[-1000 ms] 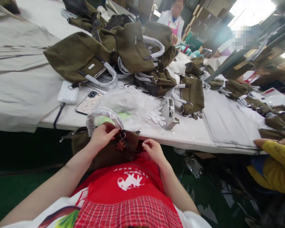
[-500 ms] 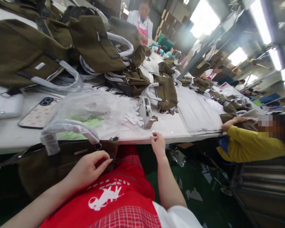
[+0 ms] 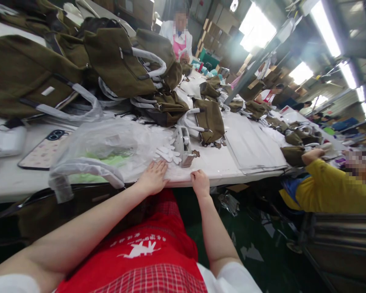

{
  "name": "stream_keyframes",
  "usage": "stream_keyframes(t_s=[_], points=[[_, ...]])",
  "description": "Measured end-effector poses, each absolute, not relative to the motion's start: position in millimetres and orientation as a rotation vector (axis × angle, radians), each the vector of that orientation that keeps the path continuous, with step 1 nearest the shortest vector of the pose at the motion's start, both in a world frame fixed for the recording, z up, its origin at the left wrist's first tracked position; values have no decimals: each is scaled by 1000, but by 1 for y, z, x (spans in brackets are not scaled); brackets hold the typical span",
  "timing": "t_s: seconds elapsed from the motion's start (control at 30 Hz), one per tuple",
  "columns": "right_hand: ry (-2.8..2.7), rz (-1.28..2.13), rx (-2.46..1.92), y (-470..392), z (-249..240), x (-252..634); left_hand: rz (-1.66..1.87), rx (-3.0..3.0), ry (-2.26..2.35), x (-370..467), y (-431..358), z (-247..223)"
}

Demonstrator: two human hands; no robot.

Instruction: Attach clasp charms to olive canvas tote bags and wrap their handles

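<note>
My left hand [image 3: 154,178] lies on the table's front edge, its fingers stretched out just short of a small pile of white tags [image 3: 168,152]. Close by to the right, my right hand [image 3: 200,183] is at the same edge with its fingers closed; whatever they may hold is hidden. A grey tape dispenser [image 3: 183,146] stands behind and between the hands. Partly under my left forearm hangs an olive bag [image 3: 45,221], its handle [image 3: 88,167] wrapped in white film and resting over the table edge.
Clear plastic bags [image 3: 110,138] and a phone [image 3: 45,149] lie to the left. Olive handbags [image 3: 116,61] are heaped behind, and a smaller one [image 3: 210,121] sits past the dispenser. White sheets [image 3: 253,142] are stacked to the right, near a co-worker's yellow sleeve [image 3: 329,189].
My left hand has left the bag's side and moved up and right onto the table, its fingers straightening. My right hand has shifted slightly left; the small white piece at its fingertips no longer shows.
</note>
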State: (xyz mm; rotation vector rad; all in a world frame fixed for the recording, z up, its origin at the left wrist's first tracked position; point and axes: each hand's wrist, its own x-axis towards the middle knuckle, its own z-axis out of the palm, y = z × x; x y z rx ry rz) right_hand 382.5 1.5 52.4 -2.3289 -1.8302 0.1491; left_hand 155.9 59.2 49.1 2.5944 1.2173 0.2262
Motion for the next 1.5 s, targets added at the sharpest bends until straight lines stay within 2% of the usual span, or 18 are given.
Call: stream_keyframes(t_s=[0.2, 0.4, 0.6, 0.7, 0.8, 0.93, 1.0, 1.07, 1.13, 1.2, 1.27, 1.37, 1.5], points=[[-1920, 40, -2465, -4, 60, 401, 150, 2656, 1250, 154, 57, 41], [-1772, 86, -2566, -17, 75, 416, 92, 2667, 1234, 155, 56, 45], [-1647, 381, -2145, -21, 70, 406, 57, 2631, 1286, 155, 54, 51], [-1523, 394, -2057, -20, 69, 418, 57, 2589, 1331, 155, 54, 52], [-1423, 283, -2110, -24, 75, 444, 62, 2588, 1321, 155, 56, 51], [-1305, -37, -2185, -40, 92, 479, 71, 2587, 1331, 155, 59, 51], [-1314, 5, -2120, -53, 103, 482, 156, 2570, 1340, 155, 53, 57], [-1451, 146, -2047, -66, 115, 470, 389, 2615, 1248, 154, 37, 70], [-1686, 302, -1973, -77, 125, 444, 673, 2707, 984, 152, 13, 87], [-1918, 476, -1850, -85, 134, 411, 776, 2738, 679, 149, -11, 104], [-2040, 625, -1708, -88, 140, 383, 663, 2624, 553, 145, -27, 115], [-2064, 696, -1610, -88, 139, 362, 435, 2188, 614, 132, -36, 116], [-2106, 732, -1611, -81, 124, 360, 466, 1481, 723, 97, -38, 105]])
